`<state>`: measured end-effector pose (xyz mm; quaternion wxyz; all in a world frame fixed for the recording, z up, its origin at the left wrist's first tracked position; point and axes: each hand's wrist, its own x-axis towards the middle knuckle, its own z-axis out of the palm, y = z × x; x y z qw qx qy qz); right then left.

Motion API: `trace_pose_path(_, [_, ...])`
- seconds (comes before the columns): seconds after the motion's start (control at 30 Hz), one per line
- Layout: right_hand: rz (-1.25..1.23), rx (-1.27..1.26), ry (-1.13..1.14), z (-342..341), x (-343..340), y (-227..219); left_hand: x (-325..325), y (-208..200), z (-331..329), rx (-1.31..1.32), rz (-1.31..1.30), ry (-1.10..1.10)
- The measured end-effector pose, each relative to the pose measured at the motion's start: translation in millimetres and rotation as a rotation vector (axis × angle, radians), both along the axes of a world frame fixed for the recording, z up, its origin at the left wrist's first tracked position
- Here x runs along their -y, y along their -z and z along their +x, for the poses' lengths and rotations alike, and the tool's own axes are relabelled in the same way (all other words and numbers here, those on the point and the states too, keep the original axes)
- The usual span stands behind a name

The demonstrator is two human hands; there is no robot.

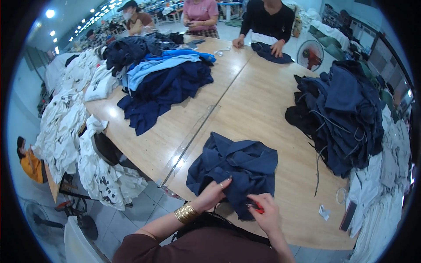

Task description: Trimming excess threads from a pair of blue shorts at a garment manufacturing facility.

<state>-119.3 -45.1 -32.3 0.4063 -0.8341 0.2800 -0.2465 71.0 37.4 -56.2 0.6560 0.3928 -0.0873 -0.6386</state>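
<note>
A dark navy garment (241, 162) lies bunched at the table's near edge, in front of my body. My left hand (211, 195), below a wide gold cuff, is closed on the garment's near left part, thumb on top of the cloth. At the garment's near right edge, my right hand (267, 215) is closed around a small red-handled tool (259, 207). My fingers cover most of that tool, so its kind and tip are hidden. The fingers of both hands are close to the cloth.
Dark blue clothes (351, 109) are heaped at the right, with cords trailing. Another blue pile (171, 83) lies at the far left, beside white garments (61, 127). A seam (199, 127) crosses the wooden table (258, 105). Across it, a co-worker's hand (277, 48) rests on dark cloth.
</note>
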Motion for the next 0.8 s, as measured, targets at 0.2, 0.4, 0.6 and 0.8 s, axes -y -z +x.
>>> trace_pose_path(0.2, [-0.150, 0.151, 0.215, 22.4, 12.1, -10.3, 10.3, -3.7, -28.0, 0.022, -0.131, 0.083])
trace_pose_path(0.4, [-0.070, 0.208, 0.410, 8.5, 38.9, -40.5, 5.4, -24.6, -1.5, 0.185, 0.061, -0.132])
trace_pose_path(0.6, [0.530, 0.138, 0.076, 22.6, 27.1, -9.9, -0.9, -30.5, -29.2, 0.413, -0.013, -0.066])
trace_pose_path(0.8, [0.323, 0.103, -0.055, 14.3, 29.2, -22.5, -1.7, -26.3, -30.0, 0.401, -0.010, -0.076])
